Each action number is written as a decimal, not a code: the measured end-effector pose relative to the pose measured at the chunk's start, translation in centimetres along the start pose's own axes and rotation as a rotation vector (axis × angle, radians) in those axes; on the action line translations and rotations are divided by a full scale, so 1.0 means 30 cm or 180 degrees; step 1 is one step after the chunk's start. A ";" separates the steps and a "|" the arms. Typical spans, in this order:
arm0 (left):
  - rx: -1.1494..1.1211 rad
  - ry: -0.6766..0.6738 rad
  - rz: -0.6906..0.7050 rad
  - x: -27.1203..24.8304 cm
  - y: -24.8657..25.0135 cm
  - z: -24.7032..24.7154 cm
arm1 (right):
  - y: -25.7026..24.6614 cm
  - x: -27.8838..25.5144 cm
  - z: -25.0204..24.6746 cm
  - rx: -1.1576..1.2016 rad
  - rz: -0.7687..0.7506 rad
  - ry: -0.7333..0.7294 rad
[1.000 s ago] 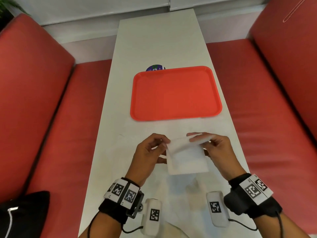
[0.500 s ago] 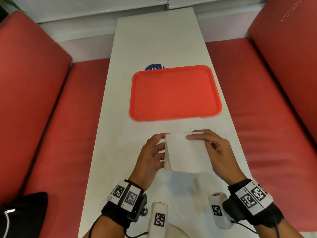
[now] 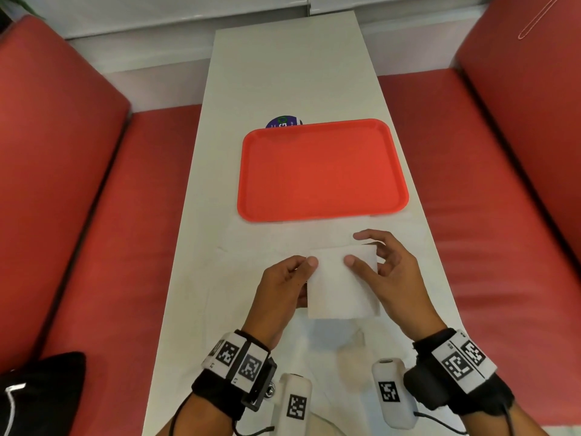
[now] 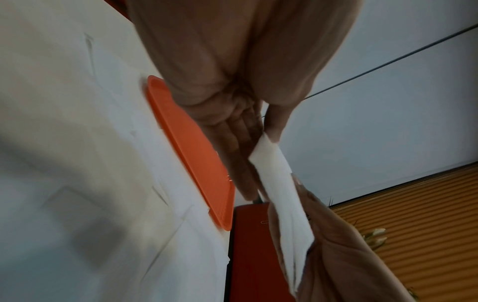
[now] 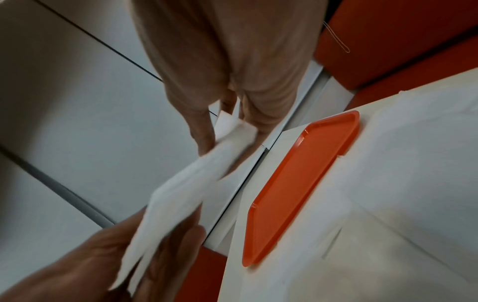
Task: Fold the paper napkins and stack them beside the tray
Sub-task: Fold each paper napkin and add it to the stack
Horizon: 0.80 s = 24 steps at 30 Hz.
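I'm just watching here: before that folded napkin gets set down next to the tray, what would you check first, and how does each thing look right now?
1. Napkin folded: ok, a compact rectangle, layers showing in the wrist views.
2. Both hands hold it: ok, the left hand pinches its left edge, the right hand pinches its right side.
3. Napkin off the table: ok, the wrist views show it held in the air.
4. Tray in place: ok, flat on the table beyond the hands.
5. Landing spot beside the tray: cannot tell, faint white sheets seem to lie there against the white top.
6. Edges lined up: cannot tell, the wrist views are blurred.
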State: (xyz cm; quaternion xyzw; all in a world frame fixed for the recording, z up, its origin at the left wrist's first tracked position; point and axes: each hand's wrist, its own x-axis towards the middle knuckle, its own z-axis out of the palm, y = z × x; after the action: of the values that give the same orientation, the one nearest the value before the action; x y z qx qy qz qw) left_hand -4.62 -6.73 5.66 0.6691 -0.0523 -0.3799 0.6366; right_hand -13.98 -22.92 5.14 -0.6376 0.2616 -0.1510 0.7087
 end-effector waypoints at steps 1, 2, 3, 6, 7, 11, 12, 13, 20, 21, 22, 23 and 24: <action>-0.0037 0.0003 -0.0006 0.001 0.002 0.001 | 0.002 0.002 -0.001 -0.0003 0.0016 -0.0022; -0.0077 0.0017 -0.0022 0.003 0.002 0.001 | 0.000 0.003 -0.002 -0.0010 0.0021 -0.0046; -0.0112 0.0032 -0.0039 0.005 0.002 0.000 | 0.001 0.005 -0.002 -0.0038 0.0010 -0.0069; -0.0158 0.0092 -0.0013 0.011 0.002 0.005 | 0.007 0.011 -0.001 -0.0153 -0.0019 -0.0136; -0.0180 0.0127 0.0020 0.013 0.002 0.009 | 0.010 0.011 -0.002 -0.0190 -0.0018 -0.0158; -0.0120 0.0372 0.0175 0.026 -0.007 0.015 | 0.021 0.008 -0.008 -0.0421 -0.0008 -0.0242; -0.0029 0.0414 0.0222 0.031 -0.012 0.014 | 0.022 0.012 -0.011 -0.0514 0.0012 -0.0288; 0.0087 0.0432 0.0277 0.033 -0.019 0.013 | 0.023 0.016 -0.015 -0.0631 0.0039 -0.0345; 0.0377 0.0295 0.0424 0.025 -0.028 0.029 | -0.001 0.053 -0.003 -0.1039 0.0172 -0.0665; 0.0376 0.0326 0.0433 0.026 -0.028 0.032 | 0.000 0.057 -0.003 -0.1065 0.0164 -0.0667; 0.0376 0.0360 0.0450 0.028 -0.027 0.035 | -0.001 0.059 -0.005 -0.1070 0.0161 -0.0692; 0.0399 0.0391 0.0481 0.028 -0.028 0.037 | -0.002 0.059 -0.008 -0.1062 0.0167 -0.0740; 0.0437 0.0415 0.0527 0.030 -0.028 0.037 | -0.006 0.060 -0.011 -0.1050 0.0186 -0.0796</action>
State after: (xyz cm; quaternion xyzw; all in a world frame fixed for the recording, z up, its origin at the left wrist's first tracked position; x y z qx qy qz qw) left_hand -4.98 -7.96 4.62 0.7277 -0.0918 -0.2773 0.6206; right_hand -12.68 -24.21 4.97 -0.7510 0.2110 -0.0052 0.6257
